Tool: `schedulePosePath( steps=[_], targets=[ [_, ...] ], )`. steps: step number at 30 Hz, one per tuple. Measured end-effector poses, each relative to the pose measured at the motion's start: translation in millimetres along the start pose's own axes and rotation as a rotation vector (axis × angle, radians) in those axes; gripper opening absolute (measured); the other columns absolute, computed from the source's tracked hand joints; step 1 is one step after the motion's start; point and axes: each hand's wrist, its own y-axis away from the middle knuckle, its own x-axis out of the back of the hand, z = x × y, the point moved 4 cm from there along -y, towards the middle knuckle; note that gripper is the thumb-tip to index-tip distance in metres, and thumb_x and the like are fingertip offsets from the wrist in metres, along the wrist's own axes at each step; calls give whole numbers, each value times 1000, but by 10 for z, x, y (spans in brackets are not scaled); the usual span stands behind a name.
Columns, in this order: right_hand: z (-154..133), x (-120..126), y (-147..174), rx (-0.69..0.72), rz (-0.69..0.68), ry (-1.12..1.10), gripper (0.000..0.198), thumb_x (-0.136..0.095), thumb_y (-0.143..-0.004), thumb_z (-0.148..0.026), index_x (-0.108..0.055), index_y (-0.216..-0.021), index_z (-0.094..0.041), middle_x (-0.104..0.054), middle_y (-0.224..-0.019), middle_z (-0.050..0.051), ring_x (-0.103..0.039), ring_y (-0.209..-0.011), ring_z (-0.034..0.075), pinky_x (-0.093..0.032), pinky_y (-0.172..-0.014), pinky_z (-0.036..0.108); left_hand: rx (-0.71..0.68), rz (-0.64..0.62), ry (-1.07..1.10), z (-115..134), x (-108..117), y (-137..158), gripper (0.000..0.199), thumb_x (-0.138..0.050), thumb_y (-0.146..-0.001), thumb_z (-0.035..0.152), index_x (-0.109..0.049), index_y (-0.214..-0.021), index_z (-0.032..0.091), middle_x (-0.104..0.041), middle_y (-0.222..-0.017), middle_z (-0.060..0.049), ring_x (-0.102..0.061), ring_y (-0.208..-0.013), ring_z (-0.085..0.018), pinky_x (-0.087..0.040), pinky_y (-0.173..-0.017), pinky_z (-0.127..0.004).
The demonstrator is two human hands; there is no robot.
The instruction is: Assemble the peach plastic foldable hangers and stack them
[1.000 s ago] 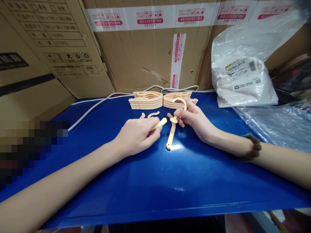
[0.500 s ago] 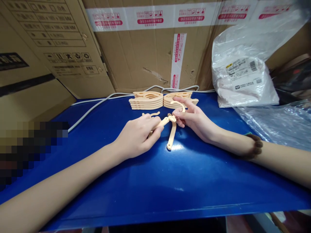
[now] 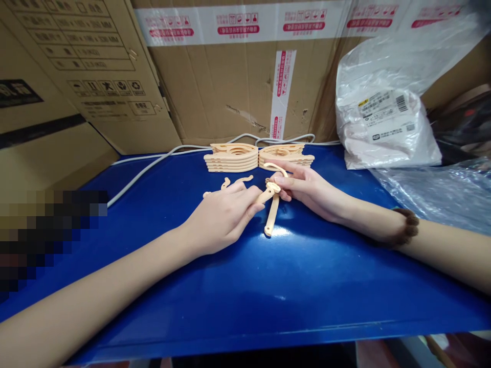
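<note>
Between my hands is a cream plastic folding hanger, its curved hook pointing up and left. My right hand pinches it near the base of the hook, thumb and fingers closed. My left hand grips a short cream arm that meets the hanger's round middle; whether the two are joined I cannot tell. Another straight arm with a hole at its end slants down toward me. Beyond my left hand lie loose cream pieces, partly hidden by my fingers.
At the back of the blue table stand two neat stacks of cream hanger parts. Behind them run a white cable and a taped cardboard box. Another carton is at left. A white plastic bag sits at right beside clear film.
My left hand has moved slightly right, bringing the short arm over the hanger's middle. The hook has tipped to the left in my right hand. More of the loose pieces shows.
</note>
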Motion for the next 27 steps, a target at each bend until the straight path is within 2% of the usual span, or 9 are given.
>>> schedulePosePath(
  steps=[3,9,16,22,27],
  targets=[
    [-7,7,-2,-10,-5,-39,50,-71,-80,-25,-58,-128,-20,-54,-78,-4,-40,-59,7,-36,-59,24,-5,36,-12,-6,5,0,30,-26,-102,29,-52,-92,18,-56,-79,-4,-53,-76,-19,-40,-64,-28],
    [-1,30,-5,-20,29,-120,58,-75,-77,-23,-51,-130,-20,-52,-73,-6,-41,-60,8,-35,-59,24,-12,100,-32,-4,25,-6,30,-26,-103,27,-54,-97,17,-57,-78,-1,-51,-70,-16,-40,-63,-27],
    [-11,19,-2,-9,30,-107,55,-75,-77,-23,-50,-126,-19,-52,-69,-7,-39,-59,8,-32,-59,24,71,76,-4,-58,24,-11,35,-23,-103,29,-56,-102,17,-59,-79,-2,-53,-68,-16,-42,-64,-26],
    [-6,15,-10,-6,38,-72,56,-76,-75,-22,-51,-125,-20,-54,-70,-7,-40,-58,8,-31,-59,25,65,64,19,-100,0,0,35,-26,-103,29,-58,-101,15,-59,-80,-4,-55,-72,-18,-43,-69,-28],
    [3,35,-18,-15,38,-148,47,-75,-76,-21,-55,-119,-20,-53,-71,-7,-40,-59,7,-32,-60,25,100,68,44,-102,6,5,35,-27,-103,30,-57,-91,15,-58,-78,-3,-54,-71,-17,-42,-66,-28]
  ],
)
